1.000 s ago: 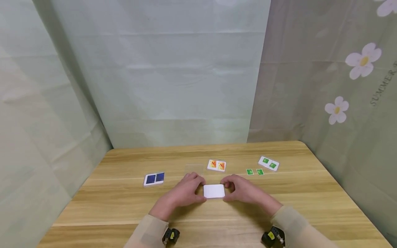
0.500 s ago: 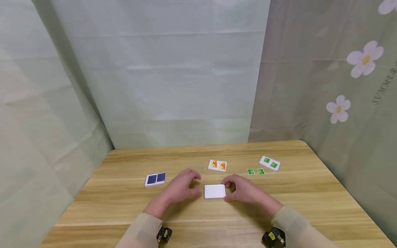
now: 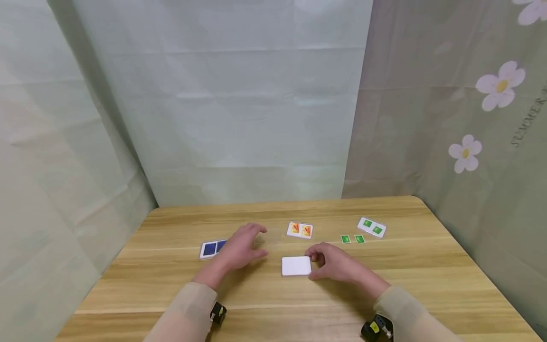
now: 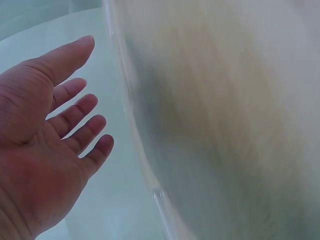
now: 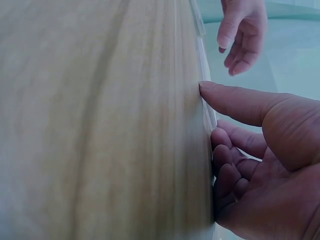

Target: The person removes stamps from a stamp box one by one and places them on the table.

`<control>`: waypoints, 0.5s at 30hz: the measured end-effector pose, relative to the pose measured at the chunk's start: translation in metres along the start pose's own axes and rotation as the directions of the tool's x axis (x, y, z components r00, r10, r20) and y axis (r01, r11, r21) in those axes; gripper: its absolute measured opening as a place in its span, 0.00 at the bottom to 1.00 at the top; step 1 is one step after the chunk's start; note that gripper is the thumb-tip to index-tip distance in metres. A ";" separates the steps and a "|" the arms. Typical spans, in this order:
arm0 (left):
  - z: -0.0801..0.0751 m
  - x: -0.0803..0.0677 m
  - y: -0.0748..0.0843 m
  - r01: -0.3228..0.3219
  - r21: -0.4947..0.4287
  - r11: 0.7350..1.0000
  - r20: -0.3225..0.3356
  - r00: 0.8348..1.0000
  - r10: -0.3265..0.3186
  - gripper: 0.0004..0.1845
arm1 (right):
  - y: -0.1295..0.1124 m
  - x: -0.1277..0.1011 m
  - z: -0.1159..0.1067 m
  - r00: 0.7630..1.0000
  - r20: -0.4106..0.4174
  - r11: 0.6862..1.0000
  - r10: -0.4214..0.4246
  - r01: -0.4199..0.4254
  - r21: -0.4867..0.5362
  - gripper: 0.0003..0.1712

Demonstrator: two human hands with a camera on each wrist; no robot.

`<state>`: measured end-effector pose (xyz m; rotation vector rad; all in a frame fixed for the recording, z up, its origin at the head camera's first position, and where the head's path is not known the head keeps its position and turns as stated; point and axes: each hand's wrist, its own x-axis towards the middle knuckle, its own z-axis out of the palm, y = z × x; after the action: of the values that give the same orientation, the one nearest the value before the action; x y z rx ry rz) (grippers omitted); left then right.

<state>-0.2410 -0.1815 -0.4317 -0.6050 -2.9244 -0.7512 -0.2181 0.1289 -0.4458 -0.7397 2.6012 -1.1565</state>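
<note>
A white square tile lies flat on the wooden table, just in front of me. My right hand rests at its right edge, with the thumb and curled fingers holding that edge; the right wrist view shows the thumb pressed against the tile's thin side. My left hand hovers off the tile to the left, fingers straight and spread, holding nothing. It is near a faint transparent sheet and a blue card.
An orange-pictured card lies behind the tile. Two small green squares and a white card with green squares lie to the back right. Pale curtains close in the table's back and sides.
My left hand let go of the tile's left edge and moved away to the left and back, opening out. The right hand and the tile stayed put.
</note>
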 end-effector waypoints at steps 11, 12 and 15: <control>-0.003 0.013 -0.009 0.044 0.062 0.997 0.060 0.997 -0.048 0.38 | -0.001 -0.002 -0.001 1.000 0.010 1.000 -0.023 0.022 0.006 0.25; -0.003 0.014 -0.010 0.048 0.056 0.997 0.066 0.997 -0.051 0.38 | -0.001 -0.002 -0.002 1.000 0.010 1.000 -0.024 0.024 0.009 0.25; -0.004 0.017 -0.012 0.039 0.045 0.998 0.082 0.996 -0.042 0.40 | -0.001 -0.002 -0.002 1.000 0.008 1.000 -0.018 0.018 0.009 0.25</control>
<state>-0.2615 -0.1866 -0.4313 -0.5886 -3.0287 -0.6808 -0.2167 0.1303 -0.4440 -0.7661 2.5858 -1.1670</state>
